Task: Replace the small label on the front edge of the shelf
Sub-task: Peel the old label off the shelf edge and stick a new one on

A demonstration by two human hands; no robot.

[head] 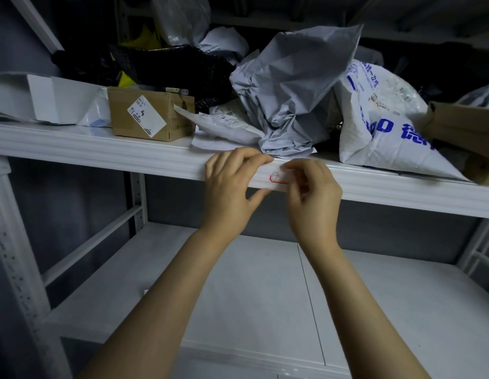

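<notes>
The fingers (294, 167) of the right hand (314, 192) are bent and drawn together, and forefinger and thumb seem to pinch the right end of the label (276, 178), though motion blur hides the exact contact. The label is small and white with a red border, and it sits flat on the front edge (128, 155) of the upper shelf, between the two hands. The left hand (228, 187) grips this edge just beside the label's left end: its fingers curl over the top lip and its thumb reaches under the bottom.

Whether this label is an old one coming off or a new one going on cannot be told. If it is coming off, it is probably best to lift one corner and pull slowly along the edge, low and close to the metal, so that the paper does not tear. If it is going on, it should be rubbed down from one end to the other.

Above the hands, a crumpled grey mailer bag (292, 86) hangs close to the lip, and a white bag with blue print (380, 127) lies near at the right. A cardboard box (150, 116) stands well apart at the left. Upward there is little room for the knuckles. Below the edge the space is open down to the lower shelf (238, 283), so the wrists can work freely from underneath.
</notes>
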